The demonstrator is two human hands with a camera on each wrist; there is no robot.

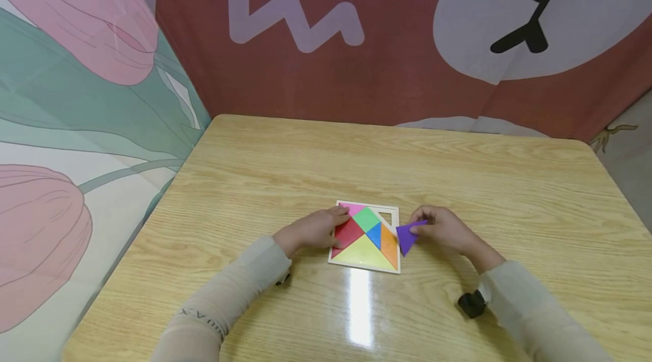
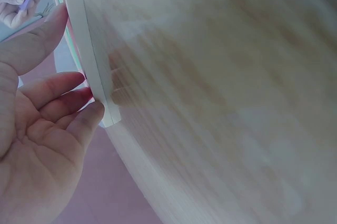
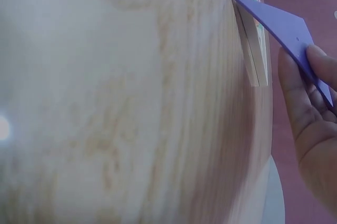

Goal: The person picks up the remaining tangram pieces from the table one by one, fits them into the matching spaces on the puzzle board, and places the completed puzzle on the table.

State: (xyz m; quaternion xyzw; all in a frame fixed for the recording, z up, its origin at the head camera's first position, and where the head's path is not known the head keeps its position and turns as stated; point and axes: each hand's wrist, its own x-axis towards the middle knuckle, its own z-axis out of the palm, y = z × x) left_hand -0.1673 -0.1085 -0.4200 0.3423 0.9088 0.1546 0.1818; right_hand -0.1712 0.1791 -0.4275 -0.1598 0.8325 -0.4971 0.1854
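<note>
A square tangram board (image 1: pixel 364 265) with a pale wooden frame lies on the table. In it sit pink (image 1: pixel 352 208), green (image 1: pixel 367 219), red, blue, yellow (image 1: pixel 364 253) and orange pieces. Its upper right corner is bare and has a triangular cut-out. My left hand (image 1: pixel 317 228) rests at the board's left side, fingertips touching the pink and red pieces; the left wrist view shows its fingers (image 2: pixel 60 95) loosely extended against the edge. Between thumb and fingers, my right hand (image 1: pixel 442 227) pinches a purple triangle piece (image 1: pixel 407 237), tilted, at the board's right edge.
The wooden table (image 1: pixel 326 164) spreads around the board. Behind it hangs a red cloth (image 1: pixel 387 68) with a cartoon face, and a floral cloth (image 1: pixel 76 124) is at the left. A black wrist device (image 1: pixel 472 305) is on the right sleeve.
</note>
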